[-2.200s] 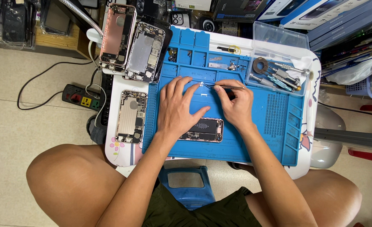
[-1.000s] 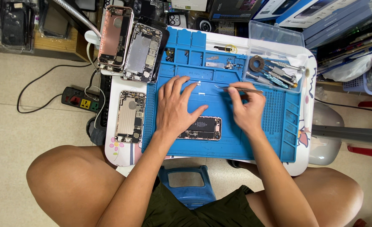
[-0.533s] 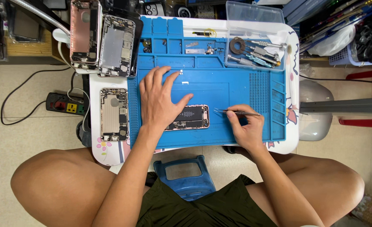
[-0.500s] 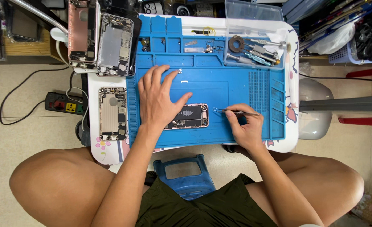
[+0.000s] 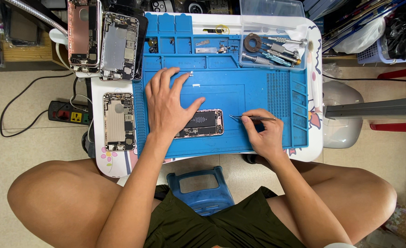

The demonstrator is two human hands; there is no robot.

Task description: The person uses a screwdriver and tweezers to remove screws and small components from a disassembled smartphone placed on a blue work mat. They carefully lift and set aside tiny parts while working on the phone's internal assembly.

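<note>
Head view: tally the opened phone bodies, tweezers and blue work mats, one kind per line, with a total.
Opened phone bodies: 4 (under the left hand at; others at)
Tweezers: 1, in the right hand
Blue work mats: 1
Total: 6

Right hand (image 5: 266, 133) moved its tweezers (image 5: 252, 118) off the phone (image 5: 200, 123).

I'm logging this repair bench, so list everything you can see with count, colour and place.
opened phone: 1, dark inside, mat centre, under left hand
repair mat: 1, blue, covers table
tweezers: 1, silver, in right hand, tips beside phone
phone housings: 3, silver and pinkish, left of mat
tool tray: 1, clear, holds screwdrivers, top right
power strip: 1, black, floor left
stool: 1, blue, between knees
left hand: flat on phone
right hand: pinching tweezers
</note>
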